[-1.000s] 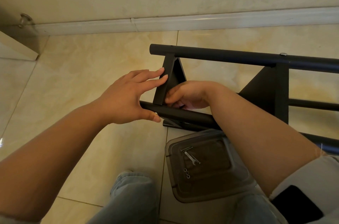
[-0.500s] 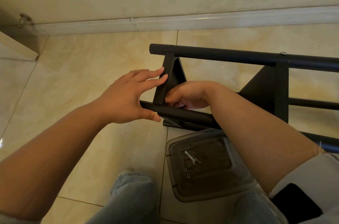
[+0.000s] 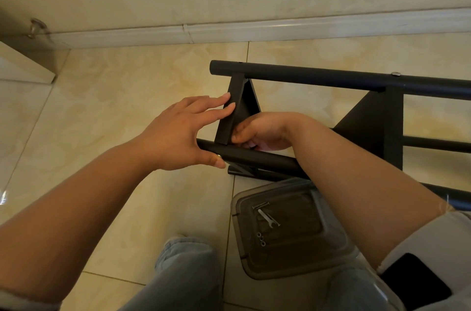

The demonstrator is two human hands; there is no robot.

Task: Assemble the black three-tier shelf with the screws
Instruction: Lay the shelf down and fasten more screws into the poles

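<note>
Sideways shelf (image 3: 331,80), left hand (image 3: 178,132) bracing, right hand (image 3: 265,129) inside

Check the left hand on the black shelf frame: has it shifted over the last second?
No. The left hand keeps its fingertips on the black triangular shelf panel and its thumb on the near black tube, in the same place against the white baseboard.

Matte black shelf frame (image 3: 331,78), glossy cream marbled floor tiles (image 3: 127,81), white baseboard (image 3: 254,30), smoky translucent grey container (image 3: 293,254), silver screws (image 3: 261,205), faded blue jeans (image 3: 186,277)
</note>
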